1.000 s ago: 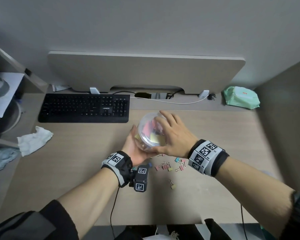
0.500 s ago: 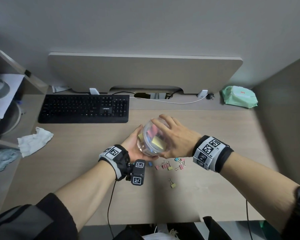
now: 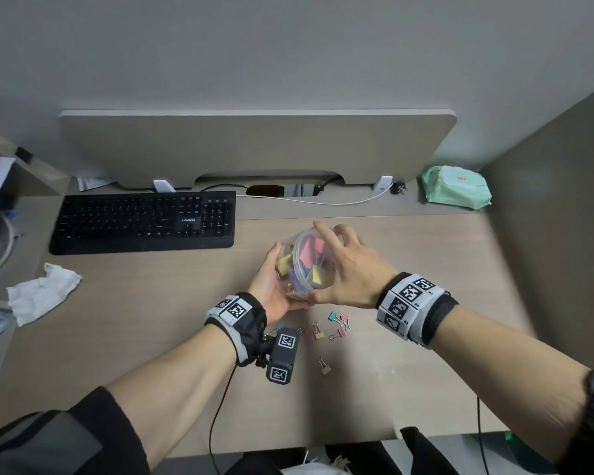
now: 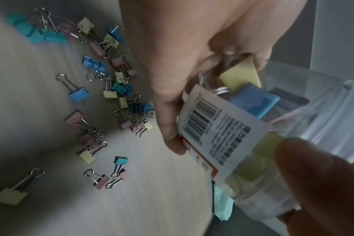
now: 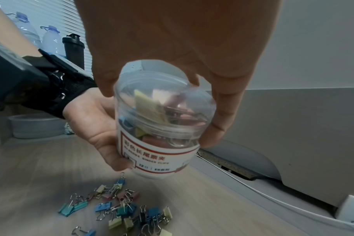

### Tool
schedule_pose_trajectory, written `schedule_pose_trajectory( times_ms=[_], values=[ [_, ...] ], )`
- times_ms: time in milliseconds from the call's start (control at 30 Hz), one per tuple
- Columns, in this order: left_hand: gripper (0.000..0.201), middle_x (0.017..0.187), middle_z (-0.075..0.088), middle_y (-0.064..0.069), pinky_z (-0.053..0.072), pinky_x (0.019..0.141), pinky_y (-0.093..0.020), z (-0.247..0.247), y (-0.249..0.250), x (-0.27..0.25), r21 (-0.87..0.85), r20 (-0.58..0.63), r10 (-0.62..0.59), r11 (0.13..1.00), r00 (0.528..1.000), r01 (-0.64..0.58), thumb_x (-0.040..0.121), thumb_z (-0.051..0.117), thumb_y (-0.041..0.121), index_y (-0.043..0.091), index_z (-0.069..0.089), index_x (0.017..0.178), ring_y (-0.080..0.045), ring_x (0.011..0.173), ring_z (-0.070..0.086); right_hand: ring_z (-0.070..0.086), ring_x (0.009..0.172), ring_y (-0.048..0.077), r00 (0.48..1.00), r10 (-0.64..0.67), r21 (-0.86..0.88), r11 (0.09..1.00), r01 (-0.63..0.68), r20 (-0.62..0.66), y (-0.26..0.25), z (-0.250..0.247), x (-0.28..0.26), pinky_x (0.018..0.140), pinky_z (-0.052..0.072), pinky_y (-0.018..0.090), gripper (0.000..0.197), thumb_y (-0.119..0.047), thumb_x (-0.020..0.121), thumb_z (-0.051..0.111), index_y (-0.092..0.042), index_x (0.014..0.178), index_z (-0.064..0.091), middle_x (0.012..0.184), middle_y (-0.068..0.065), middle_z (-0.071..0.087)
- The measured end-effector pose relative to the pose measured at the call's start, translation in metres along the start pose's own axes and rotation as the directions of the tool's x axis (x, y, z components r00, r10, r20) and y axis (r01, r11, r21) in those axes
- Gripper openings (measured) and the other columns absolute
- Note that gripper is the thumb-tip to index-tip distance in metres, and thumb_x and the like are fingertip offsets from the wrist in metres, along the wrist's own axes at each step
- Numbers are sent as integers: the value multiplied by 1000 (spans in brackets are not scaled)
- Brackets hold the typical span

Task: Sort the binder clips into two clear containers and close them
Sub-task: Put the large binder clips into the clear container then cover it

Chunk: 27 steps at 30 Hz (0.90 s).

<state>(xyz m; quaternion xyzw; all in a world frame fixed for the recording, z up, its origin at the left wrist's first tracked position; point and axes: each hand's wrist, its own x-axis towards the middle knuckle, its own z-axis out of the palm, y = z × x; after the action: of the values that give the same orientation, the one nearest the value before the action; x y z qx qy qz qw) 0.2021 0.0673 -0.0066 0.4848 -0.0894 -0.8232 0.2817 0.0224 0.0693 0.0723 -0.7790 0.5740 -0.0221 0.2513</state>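
Nearest me, at about six o'clock on the desk (image 3: pixel 117 320), a lone yellow clip (image 3: pixel 324 366) lies apart from the others. Just past it sits the scatter of loose binder clips (image 3: pixel 326 328), pink, yellow, teal and blue, directly beneath my hands.

Above them I hold the clear container (image 5: pixel 160 121) tilted in the air, well filled with pink, yellow and blue clips. My left hand (image 3: pixel 275 286) cups its labelled body from the nine o'clock side, fingers curled around the wall. My right hand (image 3: pixel 352 272) comes over from three o'clock, fingertips (image 5: pixel 207 142) wrapped around the rim of the clear lid (image 5: pixel 168 102), which sits on the mouth; I cannot tell whether it is fully seated.

Farther off, a crumpled tissue (image 3: pixel 42 293) lies at nine o'clock, a black keyboard (image 3: pixel 144 221) at eleven, and a green wipes pack (image 3: pixel 456 186) at two.
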Motion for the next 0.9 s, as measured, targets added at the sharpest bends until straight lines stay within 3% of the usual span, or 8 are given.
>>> schedule_pose_trajectory(
  times_ms=[100, 167, 367, 467, 600, 700, 800, 900],
  values=[
    [75, 135, 68, -21, 62, 80, -52, 14, -5, 4, 23, -10, 24, 999, 1000, -24, 98, 36, 74, 17, 66, 138, -39, 109, 71, 49, 115, 38, 999, 11, 8, 1000, -11, -34, 10, -2, -7, 93, 51, 40, 119, -66, 56, 71, -33, 148, 3, 136, 11, 33],
    [72, 137, 67, -20, 62, 76, -49, 24, -8, 8, 22, -7, 28, 999, 1000, -27, 99, 37, 72, 18, 65, 139, -37, 109, 70, 49, 115, 38, 998, 32, 26, 999, -30, -61, 19, -2, -12, 93, 51, 41, 119, -67, 58, 72, -31, 148, 4, 136, 12, 32],
    [78, 137, 68, -17, 53, 100, -60, 62, -18, 30, 75, 64, -78, 994, 995, 73, 100, 25, 74, 20, 61, 143, -39, 127, 63, 41, 129, 38, 987, 143, 173, 977, -128, -76, 67, 0, -25, 104, 44, 43, 114, -60, 62, 74, -30, 150, 8, 147, 16, 23],
    [78, 134, 70, -19, 53, 99, -60, 86, -26, 42, 155, 73, -139, 980, 988, 127, 101, 21, 74, 20, 62, 140, -41, 122, 65, 44, 127, 37, 971, 234, 229, 949, -216, -52, 98, -2, -33, 103, 45, 45, 114, -64, 55, 69, -34, 148, 9, 147, 16, 24],
    [71, 131, 68, -19, 59, 85, -58, 111, -36, 67, 377, -139, -152, 906, 979, 194, 101, 40, 68, 11, 60, 138, -37, 118, 66, 49, 118, 36, 953, 299, 228, 932, -284, -38, 147, -4, -48, 99, 47, 45, 108, -66, 52, 65, -38, 142, 14, 140, 13, 31],
    [64, 124, 71, -15, 58, 90, -56, 116, -42, 87, 519, -283, -52, 831, 958, 198, 104, 46, 59, 4, 58, 135, -32, 114, 67, 47, 114, 39, 917, 394, 202, 905, -374, -64, 191, -8, -56, 96, 47, 47, 103, -67, 50, 63, -38, 139, 21, 133, 14, 36],
    [52, 121, 72, -14, 57, 96, -53, 128, -46, 101, 531, -341, -19, 821, 940, 210, 106, 49, 50, 3, 60, 126, -32, 115, 68, 44, 113, 41, 852, 514, 179, 852, -493, -102, 242, -12, -61, 95, 45, 46, 100, -70, 50, 61, -33, 136, 26, 132, 16, 35],
    [43, 115, 71, -15, 58, 86, -48, 141, -50, 111, 535, -360, 16, 823, 933, 192, 107, 49, 46, 6, 60, 120, -32, 107, 68, 46, 107, 40, 786, 601, 144, 799, -584, -147, 287, -10, -59, 87, 47, 45, 98, -75, 53, 63, -30, 132, 28, 127, 14, 36]
  ],
)
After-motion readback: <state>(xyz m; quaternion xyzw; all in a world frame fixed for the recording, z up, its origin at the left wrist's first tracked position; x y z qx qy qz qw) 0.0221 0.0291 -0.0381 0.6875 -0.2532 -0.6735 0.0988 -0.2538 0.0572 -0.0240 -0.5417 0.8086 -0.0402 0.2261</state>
